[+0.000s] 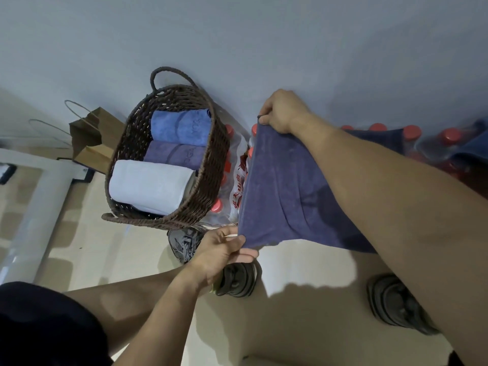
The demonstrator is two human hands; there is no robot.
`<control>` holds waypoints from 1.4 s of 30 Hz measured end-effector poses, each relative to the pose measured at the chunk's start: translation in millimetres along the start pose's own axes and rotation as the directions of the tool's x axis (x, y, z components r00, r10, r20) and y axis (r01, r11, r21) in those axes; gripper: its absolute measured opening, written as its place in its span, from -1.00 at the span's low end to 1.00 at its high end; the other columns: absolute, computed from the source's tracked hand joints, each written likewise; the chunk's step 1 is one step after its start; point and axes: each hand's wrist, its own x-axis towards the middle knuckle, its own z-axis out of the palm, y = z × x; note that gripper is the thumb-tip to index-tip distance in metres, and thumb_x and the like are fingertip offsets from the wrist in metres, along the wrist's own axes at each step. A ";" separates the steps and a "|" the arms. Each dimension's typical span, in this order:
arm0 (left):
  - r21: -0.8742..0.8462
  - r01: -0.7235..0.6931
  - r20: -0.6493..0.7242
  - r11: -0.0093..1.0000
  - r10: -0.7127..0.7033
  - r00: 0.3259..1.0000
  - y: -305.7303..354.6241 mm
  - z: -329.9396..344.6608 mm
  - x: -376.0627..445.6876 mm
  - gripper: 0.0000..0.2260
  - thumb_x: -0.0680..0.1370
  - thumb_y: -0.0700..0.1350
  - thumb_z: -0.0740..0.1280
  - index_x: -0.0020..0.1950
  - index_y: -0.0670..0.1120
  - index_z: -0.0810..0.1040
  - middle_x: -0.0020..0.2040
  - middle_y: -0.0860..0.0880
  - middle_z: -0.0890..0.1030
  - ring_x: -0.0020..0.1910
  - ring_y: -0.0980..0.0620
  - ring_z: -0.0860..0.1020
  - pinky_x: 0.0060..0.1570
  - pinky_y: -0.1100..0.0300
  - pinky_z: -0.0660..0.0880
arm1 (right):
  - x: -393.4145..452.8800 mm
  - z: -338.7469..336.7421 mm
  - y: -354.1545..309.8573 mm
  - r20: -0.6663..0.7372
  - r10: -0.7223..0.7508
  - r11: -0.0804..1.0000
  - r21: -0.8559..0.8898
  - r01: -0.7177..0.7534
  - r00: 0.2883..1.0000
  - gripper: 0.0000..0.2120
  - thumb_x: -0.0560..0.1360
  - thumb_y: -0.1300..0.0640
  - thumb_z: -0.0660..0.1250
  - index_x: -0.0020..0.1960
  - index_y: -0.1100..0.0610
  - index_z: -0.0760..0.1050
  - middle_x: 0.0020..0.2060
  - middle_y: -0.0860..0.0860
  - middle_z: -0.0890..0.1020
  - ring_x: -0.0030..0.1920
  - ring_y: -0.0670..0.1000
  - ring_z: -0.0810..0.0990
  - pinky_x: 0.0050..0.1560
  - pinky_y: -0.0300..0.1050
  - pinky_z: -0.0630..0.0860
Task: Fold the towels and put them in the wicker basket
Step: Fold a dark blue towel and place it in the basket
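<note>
Item: dark blue towel [280,191], held aloft over floor beside wicker basket [211,165]. My right hand [284,112] pinched top corner, left hand [221,253] pinched bottom corner, both grips clenched on cloth; stretched flat, I judged, for folding. Basket held three rolled towels [150,186].

The far side of the dark blue towel [280,186] was lost behind the right forearm [383,207], so its full spread could not be judged. Its hanging cloth and the wicker basket [211,165] covered most of the red-capped bottles [229,130]; their label print was too small to read. The left hand [221,252] hid part of a shoe [237,281]. Another towel [472,146] ran off the right edge.
</note>
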 end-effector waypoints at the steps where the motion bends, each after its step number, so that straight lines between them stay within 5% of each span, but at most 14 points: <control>1: 0.051 0.000 0.020 0.999 -0.001 1.000 0.8 -1.9 1.4 -0.86 0.61 -0.34 0.23 0.12 -0.26 0.53 -0.08 -0.21 0.70 -0.23 -0.11 0.69 -0.25 0.17 0.62 | -1.3 4.5 1.1 -0.009 0.006 1.000 0.013 -0.006 1.000 -0.81 0.48 0.12 0.43 0.07 0.08 0.68 0.04 0.02 0.70 0.06 0.03 0.64 0.16 -0.14 0.53; 7: 0.460 0.083 -0.182 0.884 0.002 0.983 7.4 -3.7 9.7 -0.87 0.64 -0.19 0.25 -0.04 -0.24 0.48 -0.28 -0.18 0.62 -0.46 -0.10 0.54 -0.38 0.09 0.46 | -23.5 -0.7 10.9 -0.095 -0.070 0.990 0.118 0.081 0.993 -0.69 0.46 0.07 0.46 0.18 0.09 0.57 0.07 0.02 0.62 0.06 -0.01 0.59 0.21 -0.13 0.49; 8: 0.572 0.123 -0.206 0.811 -0.003 0.978 11.8 -2.7 10.9 -0.85 0.62 -0.13 0.28 -0.04 -0.22 0.51 -0.25 -0.20 0.64 -0.40 -0.15 0.58 -0.32 0.07 0.48 | -30.2 -6.4 14.4 -0.126 -0.081 0.988 0.122 0.096 0.989 -0.75 0.47 0.09 0.44 0.14 0.09 0.59 0.04 0.01 0.63 0.05 -0.02 0.59 0.18 -0.15 0.49; 10: 0.856 0.184 -0.234 0.483 0.045 0.971 28.4 2.6 9.8 -0.77 0.58 -0.02 0.28 -0.06 -0.20 0.51 -0.18 -0.23 0.63 -0.17 -0.21 0.64 -0.21 0.12 0.48 | -46.2 -19.5 25.3 -0.179 -0.067 0.988 0.122 0.090 0.982 -0.86 0.47 0.13 0.42 0.03 0.07 0.62 -0.07 -0.03 0.66 -0.05 -0.04 0.62 0.11 -0.18 0.52; 12: 0.950 0.172 -0.233 0.262 0.224 0.946 47.8 18.2 6.7 -0.72 0.54 0.06 0.29 -0.06 -0.17 0.53 -0.17 -0.18 0.63 -0.11 -0.16 0.64 -0.17 0.14 0.49 | -64.9 -34.0 43.1 -0.186 -0.012 0.996 0.087 0.029 0.983 -0.90 0.45 0.14 0.42 -0.03 0.05 0.62 -0.18 -0.05 0.65 -0.12 -0.03 0.63 0.06 -0.17 0.55; 15: 0.956 -0.045 -0.113 0.289 0.509 0.853 73.0 55.2 7.9 -0.72 0.53 0.03 0.33 -0.02 -0.19 0.59 -0.10 -0.22 0.66 -0.05 -0.22 0.62 -0.08 0.01 0.54 | -95.6 -53.3 86.1 -0.192 0.146 0.987 -0.033 -0.155 0.971 -0.81 0.47 0.12 0.41 0.06 0.10 0.60 -0.04 0.07 0.66 0.05 0.12 0.62 0.17 -0.05 0.53; 19: 0.955 -0.221 0.020 0.197 0.702 0.712 105.2 89.4 31.8 -0.70 0.52 -0.11 0.33 0.20 -0.21 0.49 0.11 -0.25 0.54 0.12 -0.27 0.49 0.14 -0.05 0.44 | -138.6 -67.9 144.3 -0.378 0.386 0.902 -0.034 -0.429 0.841 -0.62 0.50 0.05 0.37 0.24 0.22 0.47 0.20 0.27 0.52 0.26 0.27 0.46 0.27 0.03 0.39; 23: 0.946 -0.323 0.261 0.011 0.562 0.785 124.9 98.2 69.6 -0.46 0.54 -0.16 0.32 0.49 -0.17 0.27 0.39 -0.23 0.35 0.33 -0.27 0.35 0.38 -0.04 0.28 | -157.9 -71.5 162.4 -0.331 0.512 0.845 0.031 -0.534 0.792 -0.48 0.46 -0.11 0.43 0.17 0.29 0.48 0.14 0.26 0.58 0.19 0.27 0.53 0.12 -0.02 0.45; 27: 0.985 -0.139 0.168 -0.100 0.404 0.899 132.6 90.6 99.8 -0.26 0.50 0.01 0.43 0.58 0.01 0.10 0.46 -0.18 0.24 0.42 -0.22 0.26 0.41 -0.07 0.26 | -152.3 -72.6 158.9 -0.232 0.507 0.851 -0.017 -0.524 0.830 -0.53 0.47 -0.17 0.38 0.08 0.25 0.56 0.09 0.23 0.62 0.09 0.24 0.59 -0.07 -0.08 0.45; 34: 0.983 -0.059 0.126 -0.176 0.401 0.907 136.4 95.1 113.6 -0.19 0.45 0.07 0.48 0.55 0.10 0.07 0.42 -0.15 0.24 0.38 -0.20 0.28 0.33 -0.08 0.29 | -139.9 -67.4 144.0 -0.220 0.482 0.868 -0.014 -0.497 0.848 -0.65 0.56 0.01 0.29 0.18 0.27 0.50 0.15 0.24 0.58 0.13 0.25 0.57 -0.04 -0.07 0.45; 38: 0.981 -0.074 0.140 -0.180 0.389 0.911 134.7 89.7 114.1 -0.19 0.47 0.10 0.43 0.58 0.10 0.03 0.45 -0.15 0.21 0.41 -0.19 0.25 0.38 -0.07 0.26 | -135.7 -70.1 153.0 -0.208 0.546 0.780 0.479 -0.402 0.811 -0.90 0.51 0.20 0.36 -0.18 0.16 0.56 -0.09 0.14 0.67 -0.07 0.18 0.65 -0.08 -0.01 0.60; 40: 0.993 -0.083 0.110 -0.085 0.378 0.919 136.7 90.2 112.8 -0.21 0.47 0.14 0.41 0.58 0.08 0.05 0.48 -0.13 0.19 0.45 -0.18 0.22 0.42 -0.05 0.22 | -136.8 -70.7 160.3 -0.106 0.628 0.586 0.716 -0.379 0.771 -0.85 0.49 0.26 0.42 -0.24 0.11 0.55 -0.08 0.16 0.69 -0.10 0.14 0.66 0.03 0.09 0.64; 42: 0.995 -0.088 0.056 0.056 0.420 0.906 134.8 96.5 112.3 -0.28 0.49 0.20 0.35 0.56 0.05 0.14 0.47 -0.13 0.23 0.45 -0.20 0.24 0.41 -0.05 0.22 | -136.8 -69.6 169.5 -0.153 0.666 0.569 0.737 -0.365 0.730 -0.82 0.47 0.19 0.46 -0.26 0.06 0.53 -0.20 0.07 0.67 -0.08 0.11 0.66 0.04 0.04 0.63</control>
